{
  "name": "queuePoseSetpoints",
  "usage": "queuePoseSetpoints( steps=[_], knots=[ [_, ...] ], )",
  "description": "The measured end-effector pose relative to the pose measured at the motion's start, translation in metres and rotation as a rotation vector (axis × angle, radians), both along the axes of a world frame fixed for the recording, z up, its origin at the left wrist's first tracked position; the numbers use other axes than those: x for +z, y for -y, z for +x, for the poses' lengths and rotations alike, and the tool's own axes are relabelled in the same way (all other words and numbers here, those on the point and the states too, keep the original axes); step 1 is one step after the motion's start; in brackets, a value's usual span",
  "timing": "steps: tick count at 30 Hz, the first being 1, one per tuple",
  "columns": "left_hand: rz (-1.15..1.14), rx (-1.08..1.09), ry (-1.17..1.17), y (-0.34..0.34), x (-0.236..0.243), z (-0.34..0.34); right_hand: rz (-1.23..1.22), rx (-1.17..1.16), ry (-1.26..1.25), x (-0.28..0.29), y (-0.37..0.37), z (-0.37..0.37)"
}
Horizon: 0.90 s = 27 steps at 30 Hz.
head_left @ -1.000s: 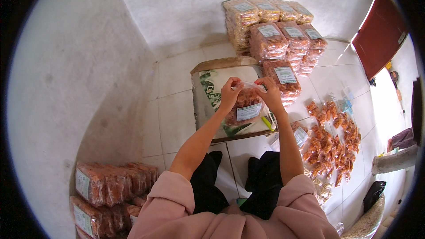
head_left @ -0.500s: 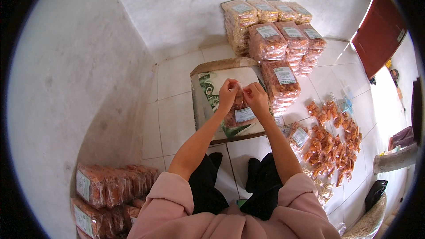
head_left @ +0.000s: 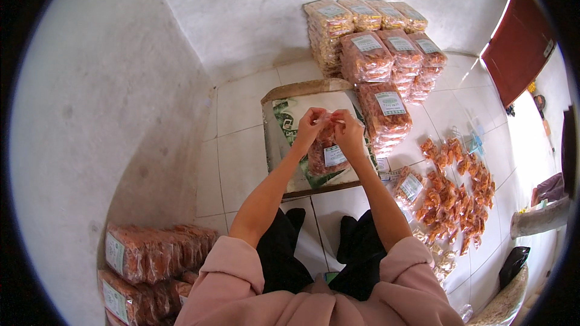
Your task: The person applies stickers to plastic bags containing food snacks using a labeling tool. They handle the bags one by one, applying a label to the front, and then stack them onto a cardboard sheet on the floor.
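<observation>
Whitewashed walls (head_left: pixel 254 18) and a tiled floor (head_left: pixel 238 163) surround a person at a low bench (head_left: pixel 314 99), a clear snack bag (head_left: pixel 320 148) resting on its near half.

Fingers of the left hand (head_left: pixel 309 125) and right hand (head_left: pixel 348 130) pinch the bag's top, close together; whether its mouth is closed cannot be told. Even tension from both sides, with the film smoothed clear of the contents, would likely serve best. Reddish-brown pieces fill the bag behind a white label (head_left: pixel 335 156). Right of the bench rise stacked reddish-brown packs (head_left: pixel 385 124); beyond its far right corner stand paler packs (head_left: pixel 329 24). Small filled pouches (head_left: pixel 447 193) spread farther right of the bench; more bagged snacks (head_left: pixel 151 253) sit to its near left.
</observation>
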<state>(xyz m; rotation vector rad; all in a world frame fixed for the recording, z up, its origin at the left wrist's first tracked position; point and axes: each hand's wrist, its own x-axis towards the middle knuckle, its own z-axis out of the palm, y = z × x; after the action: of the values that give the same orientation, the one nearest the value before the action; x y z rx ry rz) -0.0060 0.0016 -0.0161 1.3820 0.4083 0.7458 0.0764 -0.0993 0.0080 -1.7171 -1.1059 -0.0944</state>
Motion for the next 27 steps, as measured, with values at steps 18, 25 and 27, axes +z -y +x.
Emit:
queuePoseSetpoints(
  steps=[18, 25, 27],
  knots=[
    [0.268, 0.170, 0.016, 0.008, 0.000, 0.003, -0.160, 0.283, 0.004, 0.005, 0.013, 0.056],
    [0.470, 0.240, 0.009, 0.015, 0.004, 0.001, -0.078, 0.324, 0.190, 0.010, 0.002, 0.047],
    [0.460, 0.236, 0.024, 0.016, 0.005, -0.001, -0.071, 0.312, 0.181, 0.007, 0.001, 0.046]
  ],
)
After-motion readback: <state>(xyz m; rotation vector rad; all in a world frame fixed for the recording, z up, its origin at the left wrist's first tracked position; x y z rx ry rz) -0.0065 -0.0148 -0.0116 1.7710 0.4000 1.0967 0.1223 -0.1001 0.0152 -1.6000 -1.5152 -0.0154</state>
